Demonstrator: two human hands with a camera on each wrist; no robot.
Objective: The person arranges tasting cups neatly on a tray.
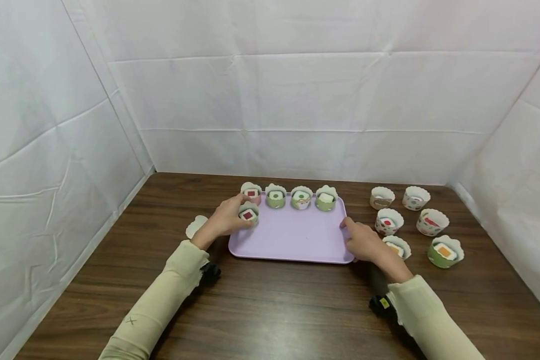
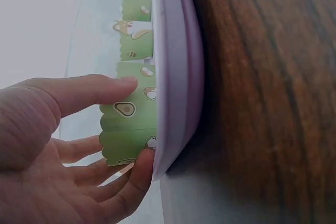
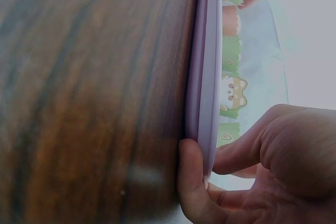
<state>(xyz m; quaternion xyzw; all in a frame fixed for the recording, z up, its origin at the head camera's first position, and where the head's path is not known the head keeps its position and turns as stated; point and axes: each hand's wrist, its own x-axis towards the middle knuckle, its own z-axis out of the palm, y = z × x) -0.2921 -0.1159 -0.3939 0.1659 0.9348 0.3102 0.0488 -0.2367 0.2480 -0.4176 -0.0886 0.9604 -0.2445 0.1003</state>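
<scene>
My left hand grips a green paper baking cup between thumb and fingers at the left side of the lilac tray. In the head view this cup holds a white block with a dark red square. Avocado pictures show on its side in the left wrist view. With thumb and fingers, my right hand pinches the tray's right edge. Along the tray's back edge stand a pink cup and three green cups, among them one with an animal picture, each with a white block inside.
Several more paper cups stand to the right of the tray, including a green one and a white patterned one. Another pale cup is partly behind my left wrist. White cloth walls enclose the wooden table at the back and sides.
</scene>
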